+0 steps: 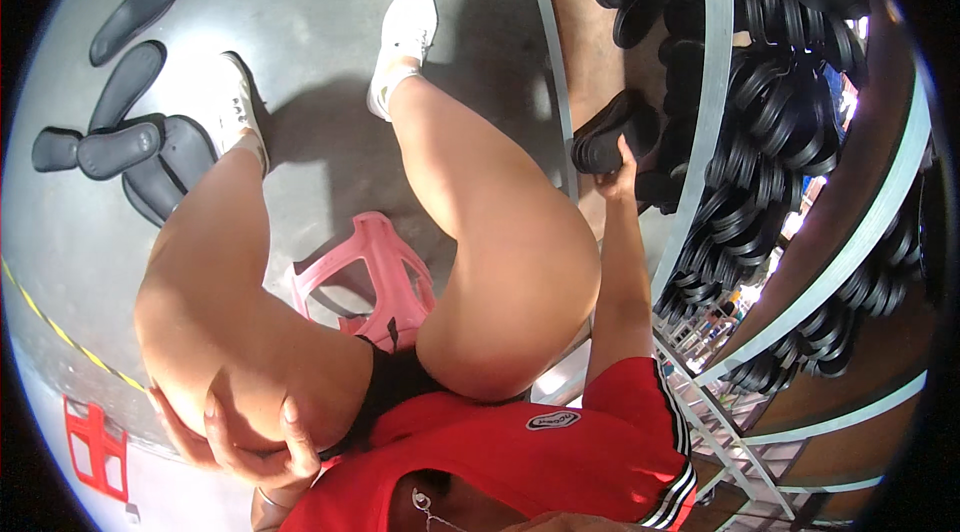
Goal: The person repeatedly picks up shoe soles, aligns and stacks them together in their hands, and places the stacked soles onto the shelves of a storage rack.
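My right hand [618,175] reaches out to the right, closed around the end of a stack of black shoe soles [600,140] at the lowest rack level. How many soles are in that grip cannot be made out. My left hand [245,447] rests on my left thigh with its fingers spread, holding nothing. Several loose dark shoe soles [120,150] lie on the floor at the left, some overlapping, close to my left shoe. Another sole [140,10] lies farther off.
A metal rack [708,62] packed with black soles [775,112] stands close on my right. Beneath me is a pink plastic stool [375,257]. A red stool [97,449] stands at the lower left, near yellow-black floor tape [65,335].
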Action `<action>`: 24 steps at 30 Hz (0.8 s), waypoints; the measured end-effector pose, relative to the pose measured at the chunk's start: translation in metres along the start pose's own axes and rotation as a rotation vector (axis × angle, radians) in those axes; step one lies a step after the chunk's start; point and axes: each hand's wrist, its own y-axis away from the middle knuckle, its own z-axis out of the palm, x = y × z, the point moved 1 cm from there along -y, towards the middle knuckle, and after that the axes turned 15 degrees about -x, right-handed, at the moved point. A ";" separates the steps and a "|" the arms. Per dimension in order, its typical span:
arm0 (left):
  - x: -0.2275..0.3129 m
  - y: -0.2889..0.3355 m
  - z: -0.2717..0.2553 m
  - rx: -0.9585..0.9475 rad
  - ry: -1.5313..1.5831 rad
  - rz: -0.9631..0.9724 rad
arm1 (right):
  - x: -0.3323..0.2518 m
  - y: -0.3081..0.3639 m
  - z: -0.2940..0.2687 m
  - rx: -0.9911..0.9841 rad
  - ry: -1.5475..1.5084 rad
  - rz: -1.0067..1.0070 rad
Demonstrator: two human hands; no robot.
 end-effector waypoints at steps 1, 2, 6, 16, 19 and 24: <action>0.004 -0.002 -0.008 -0.073 -0.031 -0.010 | -0.010 -0.003 -0.002 -0.010 0.090 -0.059; 0.005 -0.003 -0.003 -0.031 0.008 0.006 | -0.016 -0.003 -0.004 -0.019 0.178 -0.120; 0.015 -0.003 -0.005 -0.073 0.063 0.001 | -0.024 0.007 0.028 -0.067 0.173 -0.175; 0.040 0.046 -0.016 -0.149 0.290 0.356 | 0.033 0.250 0.135 -1.345 -0.318 -0.250; 0.086 0.055 -0.009 -0.425 1.267 0.286 | 0.091 0.319 0.124 -1.380 -0.333 -0.208; 0.059 0.100 0.043 -0.968 2.260 0.206 | 0.211 0.412 0.095 -1.385 -0.279 -0.016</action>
